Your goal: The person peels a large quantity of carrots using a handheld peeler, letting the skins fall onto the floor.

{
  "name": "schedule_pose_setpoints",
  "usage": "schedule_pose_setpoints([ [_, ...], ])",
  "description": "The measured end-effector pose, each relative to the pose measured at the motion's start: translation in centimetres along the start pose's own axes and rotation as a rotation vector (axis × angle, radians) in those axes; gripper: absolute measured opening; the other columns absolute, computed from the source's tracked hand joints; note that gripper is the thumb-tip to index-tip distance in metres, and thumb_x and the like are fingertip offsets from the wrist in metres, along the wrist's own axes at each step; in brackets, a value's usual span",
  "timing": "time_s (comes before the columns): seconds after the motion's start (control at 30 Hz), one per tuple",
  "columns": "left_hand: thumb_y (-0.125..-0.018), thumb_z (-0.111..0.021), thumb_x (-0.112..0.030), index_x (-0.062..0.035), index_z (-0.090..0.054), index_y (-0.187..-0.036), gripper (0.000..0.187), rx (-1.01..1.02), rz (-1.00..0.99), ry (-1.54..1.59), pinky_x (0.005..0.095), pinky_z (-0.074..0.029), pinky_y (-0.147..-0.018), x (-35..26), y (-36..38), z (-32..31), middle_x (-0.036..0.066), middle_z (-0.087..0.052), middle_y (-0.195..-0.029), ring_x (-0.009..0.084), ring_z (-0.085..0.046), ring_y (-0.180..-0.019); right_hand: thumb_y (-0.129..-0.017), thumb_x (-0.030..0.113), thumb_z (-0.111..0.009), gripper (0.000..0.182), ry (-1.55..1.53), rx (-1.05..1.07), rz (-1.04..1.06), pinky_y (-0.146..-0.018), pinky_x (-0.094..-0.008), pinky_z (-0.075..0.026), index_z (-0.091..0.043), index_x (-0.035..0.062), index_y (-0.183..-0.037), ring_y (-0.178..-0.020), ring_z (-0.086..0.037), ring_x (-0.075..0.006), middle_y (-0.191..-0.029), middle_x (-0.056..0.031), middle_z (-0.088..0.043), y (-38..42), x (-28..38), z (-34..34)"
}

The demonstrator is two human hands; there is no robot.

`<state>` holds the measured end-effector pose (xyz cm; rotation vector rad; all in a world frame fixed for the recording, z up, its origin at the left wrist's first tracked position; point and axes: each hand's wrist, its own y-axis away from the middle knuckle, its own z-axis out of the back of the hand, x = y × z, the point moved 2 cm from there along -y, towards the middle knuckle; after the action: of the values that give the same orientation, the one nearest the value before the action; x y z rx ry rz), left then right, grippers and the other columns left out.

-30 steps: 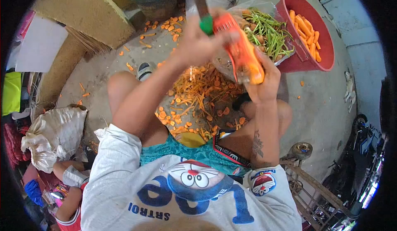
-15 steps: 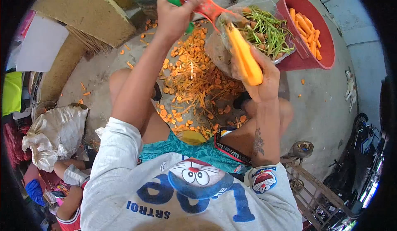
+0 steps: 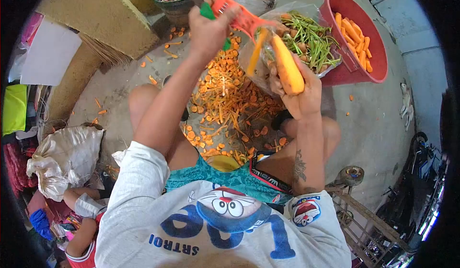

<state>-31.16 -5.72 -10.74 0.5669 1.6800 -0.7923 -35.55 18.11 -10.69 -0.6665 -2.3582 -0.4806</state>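
My left hand (image 3: 209, 30) is closed around an orange-red peeler (image 3: 244, 21). A knife with a green handle (image 3: 207, 12) and dark blade is in the same grip, the blade pointing up and away. My right hand (image 3: 304, 93) grips a partly peeled carrot (image 3: 287, 69) by its thick end, tip pointing up toward the peeler. Between the peeler and the carrot, a blurred strip of peel (image 3: 257, 52) hangs in the air. Below my hands, carrot peelings and cut slices (image 3: 225, 93) lie heaped on the floor between my legs.
Just beyond my right hand, a clear plastic bag (image 3: 306, 11) holds carrots with green stems (image 3: 314, 40). A red tub (image 3: 383, 71) with peeled carrots stands behind it. A bin (image 3: 175, 9) is at the top, a white sack (image 3: 67, 157) at left. Another person's arm (image 3: 81, 237) shows lower left.
The peeler has moved slightly off the carrot's tip, and a strip of peel now hangs loose. The carrot has tilted a little in my right hand.
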Motion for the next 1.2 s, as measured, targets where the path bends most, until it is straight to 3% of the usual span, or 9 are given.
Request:
schedule_pose_setpoints([
  [0.1,-0.092,-0.077,-0.019,-0.0055,-0.065,-0.101,0.02,0.284,-0.365,0.113,0.023,-0.046,-0.053,-1.5,5.0,-4.5,-0.002,-0.067,-0.078,0.0051,-0.058,-0.061,-0.106,0.03,-0.047,0.044,0.027,-0.302,0.095,-0.071,-0.0309,-0.052,-0.055,-0.0026,-0.134,-0.084,-0.064,-0.019,-0.108,-0.0125,-0.068,0.0,0.5,-1.0],
  [0.2,-0.092,-0.078,-0.019,-0.0052,-0.065,-0.101,0.021,0.193,-0.427,0.045,0.0227,-0.046,-0.054,-0.9,3.9,-3.8,-0.002,-0.066,-0.077,0.0056,-0.058,-0.061,-0.105,0.028,-0.048,0.043,0.065,-0.136,0.098,-0.072,-0.0313,-0.053,-0.056,-0.0026,-0.134,-0.089,-0.066,-0.0197,-0.112,-0.0122,-0.068,0.7,0.3,0.0],
  [0.43,-0.09,-0.08,-0.019,-0.0036,-0.066,-0.105,0.025,0.027,-0.066,-0.011,0.0245,-0.052,-0.065,-0.5,1.8,-1.7,0.0,-0.068,-0.084,0.0089,-0.064,-0.073,-0.104,0.031,-0.049,0.046,0.024,-0.115,0.038,-0.063,-0.0285,-0.046,-0.055,-0.0024,-0.136,-0.075,-0.058,-0.0176,-0.103,-0.014,-0.067,0.3,0.2,0.0],
  [0.5,-0.092,-0.078,-0.019,-0.0046,-0.066,-0.103,0.022,0.258,-0.617,-0.07,0.0237,-0.049,-0.056,-1.8,5.2,-4.6,-0.001,-0.067,-0.08,0.008,-0.062,-0.064,-0.104,0.031,-0.05,0.046,0.158,-0.157,0.048,-0.063,-0.0289,-0.046,-0.055,-0.0011,-0.136,-0.075,-0.058,-0.0177,-0.104,-0.0141,-0.067,0.6,0.5,0.8],
  [0.7,-0.09,-0.079,-0.018,-0.0049,-0.065,-0.102,0.022,0.048,-0.125,0.057,0.0251,-0.052,-0.058,-0.6,-0.5,-0.3,-0.001,-0.068,-0.083,0.008,-0.065,-0.069,-0.105,0.032,-0.045,0.047,0.096,-0.096,0.026,-0.065,-0.0303,-0.046,-0.053,-0.0033,-0.135,-0.074,-0.055,-0.0171,-0.1,-0.014,-0.065,0.5,-0.1,0.0],
  [0.9,-0.089,-0.079,-0.015,-0.0045,-0.064,-0.101,0.021,0.33,-0.476,-0.007,0.0248,-0.051,-0.058,-1.8,5.5,-4.8,-0.001,-0.067,-0.082,0.0071,-0.064,-0.069,-0.106,0.029,-0.045,0.041,0.072,-0.365,0.135,-0.069,-0.0318,-0.051,-0.056,-0.0021,-0.131,-0.081,-0.061,-0.0201,-0.105,-0.0146,-0.066,0.4,0.7,-1.2],
  [1.0,-0.088,-0.08,-0.016,-0.0041,-0.064,-0.103,0.024,0.226,-0.293,-0.013,0.0248,-0.052,-0.061,-1.0,2.9,-2.9,-0.001,-0.068,-0.083,0.0078,-0.064,-0.071,-0.105,0.026,-0.048,0.043,0.045,-0.113,0.102,-0.082,-0.0352,-0.056,-0.053,-0.0026,-0.137,-0.098,-0.068,-0.0221,-0.111,-0.0147,-0.068,0.8,0.1,1.1],
  [1.1,-0.088,-0.08,-0.016,-0.0027,-0.065,-0.104,0.026,0.018,-0.093,0.032,0.0253,-0.053,-0.067,0.1,-1.1,0.5,0.0,-0.068,-0.086,0.0094,-0.064,-0.075,-0.105,0.027,-0.045,0.053,0.118,-0.258,0.101,-0.07,-0.03,-0.048,-0.045,-0.0042,-0.147,-0.083,-0.061,-0.0191,-0.108,-0.0139,-0.065,0.7,0.0,-1.2],
  [1.2,-0.089,-0.08,-0.017,-0.0014,-0.066,-0.105,0.026,0.1,-0.085,0.063,0.0253,-0.053,-0.067,-0.2,1.0,-1.1,0.001,-0.069,-0.088,0.01,-0.065,-0.076,-0.104,0.027,-0.046,0.054,-0.1,0.122,0.015,-0.085,-0.035,-0.055,-0.045,-0.003,-0.149,-0.096,-0.066,-0.0212,-0.124,-0.0175,-0.064,-0.1,-0.1,2.3],
])
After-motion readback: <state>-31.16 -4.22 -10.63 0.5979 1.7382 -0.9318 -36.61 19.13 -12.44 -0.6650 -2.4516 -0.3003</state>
